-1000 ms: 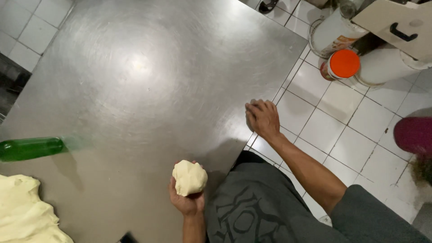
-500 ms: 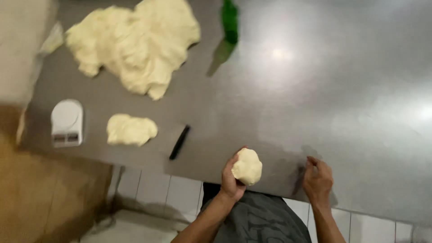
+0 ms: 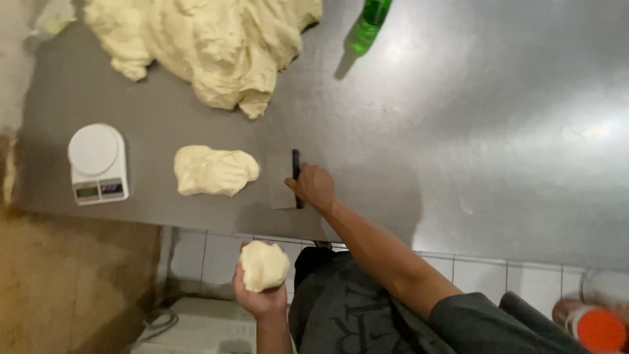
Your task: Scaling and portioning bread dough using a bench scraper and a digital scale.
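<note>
Steel table [image 3: 498, 131] fills our view above pale floor tiles. Our left hand [image 3: 261, 298] cups a dough ball [image 3: 264, 265] off the near edge, fingers curled beneath it. Our right hand [image 3: 313, 186] grips a black-handled scraper [image 3: 296, 164] on the table, right of a small dough piece [image 3: 214, 170] and white scale [image 3: 98, 163].

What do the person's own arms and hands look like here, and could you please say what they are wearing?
Both hands are bare, with no gloves, rings or watch visible. The right hand leads into a bare forearm, ending at a short dark grey sleeve near the shoulder. The left hand shows only a bare wrist and lower forearm before the frame cuts it off.
</note>
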